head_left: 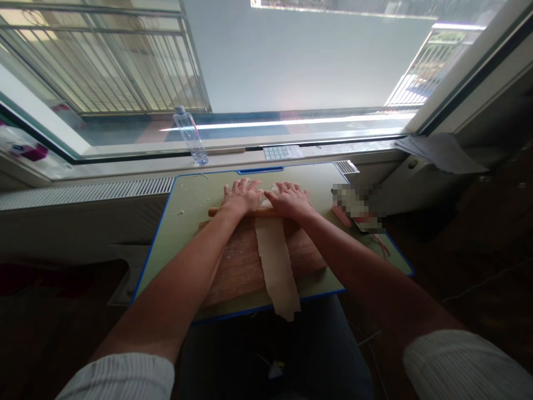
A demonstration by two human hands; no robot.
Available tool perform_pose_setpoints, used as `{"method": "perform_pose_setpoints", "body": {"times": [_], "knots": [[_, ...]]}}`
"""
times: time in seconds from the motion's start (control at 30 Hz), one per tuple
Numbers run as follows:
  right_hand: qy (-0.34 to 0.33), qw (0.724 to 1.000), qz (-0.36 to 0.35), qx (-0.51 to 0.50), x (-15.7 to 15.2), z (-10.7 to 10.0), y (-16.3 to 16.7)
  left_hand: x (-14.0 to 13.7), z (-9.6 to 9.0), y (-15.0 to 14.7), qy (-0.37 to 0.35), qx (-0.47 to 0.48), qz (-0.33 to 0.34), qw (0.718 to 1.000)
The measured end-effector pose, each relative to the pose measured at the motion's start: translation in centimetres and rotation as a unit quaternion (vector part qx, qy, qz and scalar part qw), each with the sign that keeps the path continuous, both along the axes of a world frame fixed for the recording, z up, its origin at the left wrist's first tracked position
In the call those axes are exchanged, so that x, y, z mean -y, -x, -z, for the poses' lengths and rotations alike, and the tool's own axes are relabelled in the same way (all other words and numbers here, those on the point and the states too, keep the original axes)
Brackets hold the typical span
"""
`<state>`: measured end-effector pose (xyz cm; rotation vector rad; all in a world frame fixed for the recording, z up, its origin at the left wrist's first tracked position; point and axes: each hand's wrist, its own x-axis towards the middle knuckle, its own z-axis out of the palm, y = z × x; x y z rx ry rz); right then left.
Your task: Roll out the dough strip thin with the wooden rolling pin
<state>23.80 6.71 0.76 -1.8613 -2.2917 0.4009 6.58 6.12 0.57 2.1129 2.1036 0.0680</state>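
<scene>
A long, thin strip of rolled dough [277, 261] runs down the middle of a wooden board [237, 266], its ragged near end hanging past the table edge. Across its far part lies a wooden rolling pin [214, 211]. My left hand [244, 195] rests on the pin left of the strip, fingers stretched forward and spread. On the right half, my right hand [291, 198] lies palm down, fingers also extended. The thumbs nearly meet above the dough. Both palms press on the pin without wrapping round it. Pale dough shows between and beyond the hands.
The board lies on a small green table [166, 244] with a blue rim. At its right side is a partly blurred-out item [358, 208]. On the windowsill stand a clear plastic bottle [192, 136] and a white gridded card [277, 152]; papers [441, 151] lie farther right.
</scene>
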Motion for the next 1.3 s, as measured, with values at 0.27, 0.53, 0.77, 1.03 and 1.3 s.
{"method": "perform_pose_setpoints", "body": {"times": [0.27, 0.53, 0.77, 1.03, 1.3], "knots": [[-0.009, 1.000, -0.005, -0.003, -2.0, 0.4, 0.1, -1.1, 0.0, -0.2, -0.033, 0.005, -0.004, 0.999], [-0.066, 0.998, 0.009, 0.007, 2.7, 0.4, -0.1, 2.8, -0.3, -0.5, -0.018, 0.001, -0.012, 1.000], [-0.124, 0.992, 0.000, 0.037, 9.4, 1.5, -1.0, 9.7, 0.4, -1.8, -0.055, -0.015, -0.035, 0.998], [-0.103, 0.994, -0.039, 0.029, 15.1, 0.9, -2.9, 18.5, 0.8, -3.3, -0.110, -0.001, -0.021, 0.994], [-0.092, 0.993, -0.055, 0.052, 10.1, -0.3, -1.6, 15.2, 0.0, -2.8, -0.114, -0.003, -0.071, 0.991]]}}
